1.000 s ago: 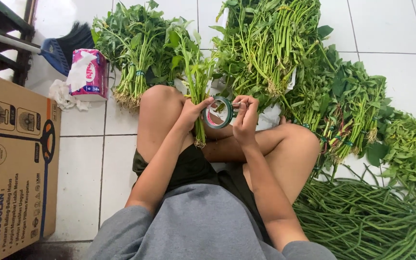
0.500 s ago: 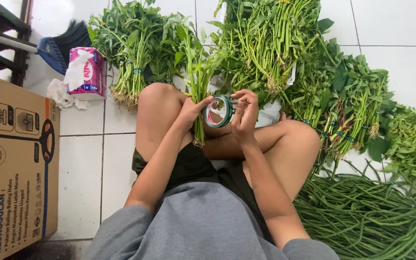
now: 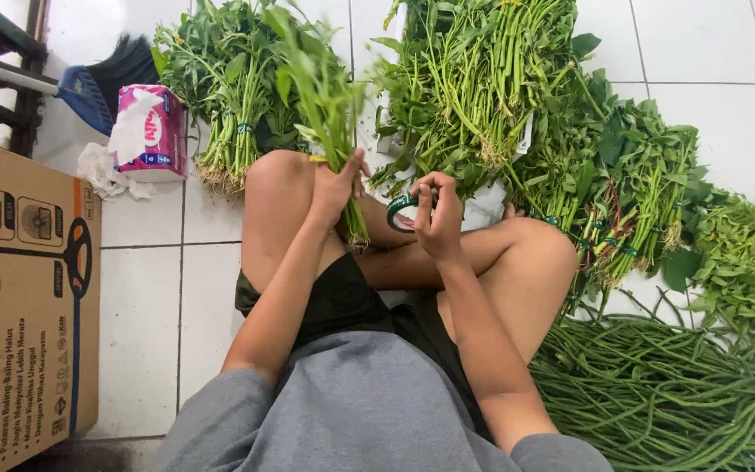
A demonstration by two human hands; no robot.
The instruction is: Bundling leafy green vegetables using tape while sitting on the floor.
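Left hand [image 3: 335, 188] grips greens bunch [image 3: 325, 105]; right hand [image 3: 437, 214] pinches green tape roll [image 3: 399, 210]; tissue pack [image 3: 146, 131] open.

Person seated cross-legged on white tiled floor [image 3: 141, 350]. Left hand [image 3: 335, 188] closed round a bunch of green leafy stalks [image 3: 325, 114], held upright over the knee. Right hand [image 3: 437, 214] pinches a green tape roll [image 3: 402, 210] just right of it. Tied green bundles [image 3: 229, 96] far left, long beans [image 3: 657, 402] near right, brown cardboard box [image 3: 19, 297] left.
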